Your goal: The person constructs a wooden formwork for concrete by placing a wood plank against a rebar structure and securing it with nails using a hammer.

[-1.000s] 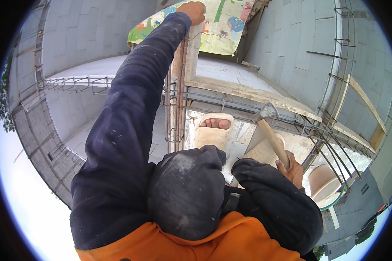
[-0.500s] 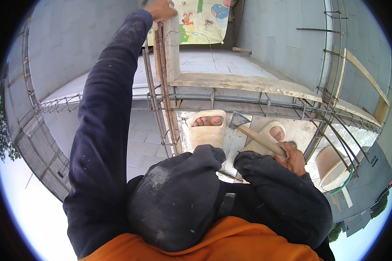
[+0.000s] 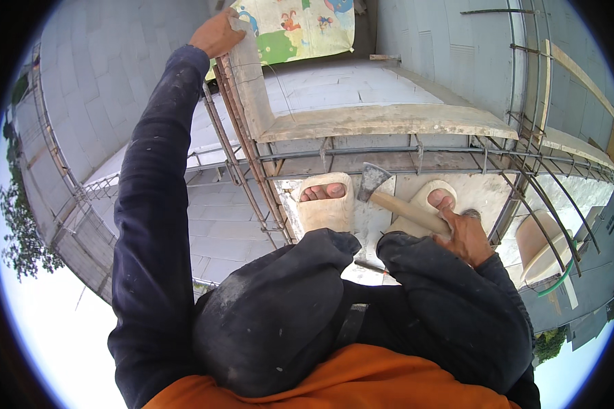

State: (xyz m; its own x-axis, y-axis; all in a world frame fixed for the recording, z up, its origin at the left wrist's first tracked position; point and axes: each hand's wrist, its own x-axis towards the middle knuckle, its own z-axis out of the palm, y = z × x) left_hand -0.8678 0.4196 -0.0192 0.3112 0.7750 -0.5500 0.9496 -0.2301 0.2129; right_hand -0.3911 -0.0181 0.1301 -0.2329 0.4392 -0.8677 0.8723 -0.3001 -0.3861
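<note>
My left hand [image 3: 217, 34] reaches far forward on a stretched arm, fingers closed over the top end of an upright wooden board [image 3: 251, 92]. My right hand [image 3: 467, 237] is low beside my right knee, wrapped around the wooden handle of a hatchet [image 3: 409, 213]. The hatchet's grey metal head points forward and left, between my two feet in pale open-toed slippers [image 3: 326, 213]. Beside the upright board stand rusty steel bars [image 3: 233, 112]. A horizontal plank [image 3: 389, 123] runs to the right from the board's lower end.
A rebar cage [image 3: 375, 150] crosses in front of my feet, with loose bar ends [image 3: 549, 204] sticking out at right. A pale bucket [image 3: 540, 245] with a green hose stands there. Beyond the plank hangs a cartoon-patterned sheet [image 3: 300, 31]. Grey block walls surround a lower level.
My left hand and the top of the upright board have shifted left and a little nearer in view, and the board leans more leftward. The hatchet stays in my right hand, nearly in place.
</note>
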